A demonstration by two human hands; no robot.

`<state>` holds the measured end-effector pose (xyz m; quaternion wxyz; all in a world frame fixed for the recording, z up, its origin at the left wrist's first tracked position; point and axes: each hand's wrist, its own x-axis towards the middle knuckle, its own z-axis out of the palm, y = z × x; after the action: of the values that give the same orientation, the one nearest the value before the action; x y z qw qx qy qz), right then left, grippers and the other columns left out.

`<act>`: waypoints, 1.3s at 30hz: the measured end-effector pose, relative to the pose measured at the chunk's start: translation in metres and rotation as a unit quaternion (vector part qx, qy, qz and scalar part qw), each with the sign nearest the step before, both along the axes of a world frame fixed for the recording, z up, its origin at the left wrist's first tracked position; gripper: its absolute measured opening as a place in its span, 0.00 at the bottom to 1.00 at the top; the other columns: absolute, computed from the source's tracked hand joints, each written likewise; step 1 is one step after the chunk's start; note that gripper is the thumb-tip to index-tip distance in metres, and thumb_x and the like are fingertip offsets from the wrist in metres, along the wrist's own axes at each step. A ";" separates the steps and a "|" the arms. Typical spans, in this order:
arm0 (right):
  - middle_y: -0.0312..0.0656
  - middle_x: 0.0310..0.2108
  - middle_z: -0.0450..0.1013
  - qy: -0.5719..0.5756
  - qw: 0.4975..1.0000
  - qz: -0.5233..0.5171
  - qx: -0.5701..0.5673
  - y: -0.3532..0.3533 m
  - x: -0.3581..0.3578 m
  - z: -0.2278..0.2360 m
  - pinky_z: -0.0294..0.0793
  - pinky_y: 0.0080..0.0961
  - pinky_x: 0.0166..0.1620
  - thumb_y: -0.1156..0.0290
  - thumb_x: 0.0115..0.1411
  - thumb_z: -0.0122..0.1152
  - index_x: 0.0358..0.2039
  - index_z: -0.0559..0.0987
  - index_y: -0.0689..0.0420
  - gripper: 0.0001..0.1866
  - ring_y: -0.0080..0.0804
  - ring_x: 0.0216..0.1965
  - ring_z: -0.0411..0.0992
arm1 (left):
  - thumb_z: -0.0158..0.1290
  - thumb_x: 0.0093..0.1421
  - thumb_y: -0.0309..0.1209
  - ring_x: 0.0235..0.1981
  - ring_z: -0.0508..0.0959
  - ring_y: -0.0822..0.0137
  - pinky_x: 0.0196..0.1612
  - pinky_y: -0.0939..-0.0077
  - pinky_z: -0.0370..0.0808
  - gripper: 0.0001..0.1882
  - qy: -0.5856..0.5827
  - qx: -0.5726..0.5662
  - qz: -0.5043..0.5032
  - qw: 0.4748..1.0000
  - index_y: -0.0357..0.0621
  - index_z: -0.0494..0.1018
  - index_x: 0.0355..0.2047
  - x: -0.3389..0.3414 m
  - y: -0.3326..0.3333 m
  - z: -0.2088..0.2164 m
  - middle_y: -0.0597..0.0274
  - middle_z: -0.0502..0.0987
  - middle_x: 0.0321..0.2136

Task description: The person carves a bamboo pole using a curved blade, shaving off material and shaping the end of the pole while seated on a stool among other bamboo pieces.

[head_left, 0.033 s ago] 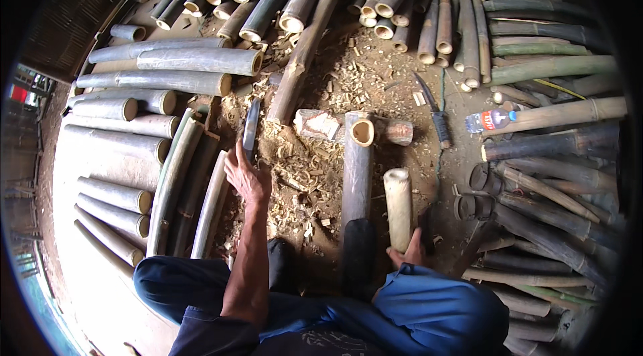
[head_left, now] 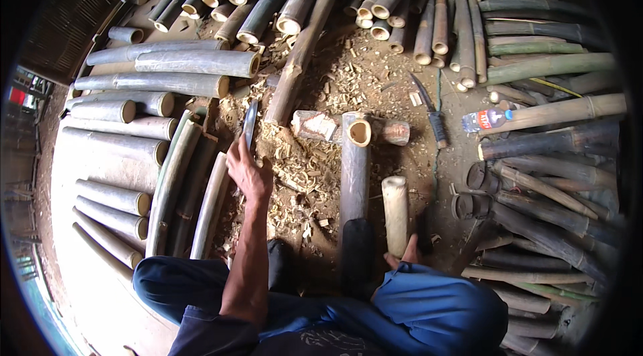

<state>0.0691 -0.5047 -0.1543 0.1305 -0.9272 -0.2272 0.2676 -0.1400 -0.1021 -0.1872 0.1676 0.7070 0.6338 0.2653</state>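
Observation:
My left hand (head_left: 249, 174) is closed around the handle of a knife (head_left: 251, 123), its blade pointing away from me over the shavings. The handle itself is mostly hidden by my fingers. A pale, peeled wooden cylinder (head_left: 396, 212) with a small hollow in its end stands out from my right hand (head_left: 406, 253), whose fingers wrap its near end and partly disappear behind my knee. Between my hands, a thick grey bamboo length (head_left: 355, 182) leads away from my feet, and its open far end rests on a short log (head_left: 315, 126).
Wood shavings (head_left: 301, 175) cover the ground ahead. A second blade with a wrapped dark handle (head_left: 437, 129) lies to the right, near a plastic bottle (head_left: 487, 119). Bamboo lengths (head_left: 197, 62) are laid at left, with more piled at the back and right.
The pale wooden cylinder and my right hand have come slightly nearer to me. My left hand stays on the knife, almost unmoved, and the whole view has shifted a little.

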 end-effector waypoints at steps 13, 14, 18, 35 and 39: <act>0.67 0.53 0.71 -0.036 0.982 -0.146 -0.112 -0.129 0.049 0.044 0.71 0.53 0.55 0.59 0.53 0.72 0.66 0.59 0.61 0.46 0.67 0.55 0.70 | 0.55 0.55 0.29 0.64 0.67 0.54 0.68 0.50 0.57 0.35 0.207 0.037 -0.374 0.904 0.45 0.64 0.66 0.095 0.065 -0.035 0.54 0.70 0.60; 0.67 0.53 0.71 -0.043 0.980 -0.150 -0.121 -0.135 0.052 0.049 0.71 0.53 0.55 0.59 0.53 0.72 0.66 0.59 0.61 0.46 0.67 0.55 0.70 | 0.54 0.56 0.28 0.64 0.67 0.55 0.68 0.50 0.57 0.34 0.195 0.016 -0.372 0.907 0.45 0.64 0.66 0.095 0.062 -0.036 0.54 0.70 0.60; 0.66 0.53 0.71 -0.063 0.977 -0.153 -0.131 -0.143 0.042 0.070 0.71 0.53 0.55 0.60 0.53 0.71 0.65 0.60 0.61 0.44 0.66 0.55 0.70 | 0.64 0.55 0.38 0.61 0.67 0.56 0.64 0.54 0.60 0.39 0.178 0.007 -0.402 0.898 0.43 0.63 0.66 0.097 0.069 -0.040 0.55 0.71 0.56; 0.64 0.53 0.71 -0.017 0.979 -0.169 -0.117 -0.174 -0.003 0.058 0.71 0.54 0.55 0.61 0.55 0.69 0.62 0.63 0.61 0.38 0.64 0.56 0.71 | 0.58 0.62 0.52 0.58 0.67 0.44 0.63 0.44 0.62 0.39 0.005 -0.074 -0.203 0.976 0.40 0.61 0.65 0.112 -0.005 -0.005 0.39 0.65 0.58; 0.64 0.53 0.71 -0.016 0.982 -0.159 -0.103 -0.164 0.001 0.049 0.71 0.54 0.55 0.62 0.56 0.68 0.61 0.64 0.61 0.37 0.64 0.56 0.71 | 0.55 0.63 0.57 0.50 0.77 0.43 0.54 0.50 0.74 0.38 -0.178 -0.068 -0.273 0.943 0.31 0.68 0.57 0.129 -0.021 0.001 0.32 0.76 0.48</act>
<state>0.0698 -0.6685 -0.1051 0.0711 -0.9642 -0.0505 0.2504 -0.0110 -0.1235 -0.1862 0.3915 0.7811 0.3927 0.2870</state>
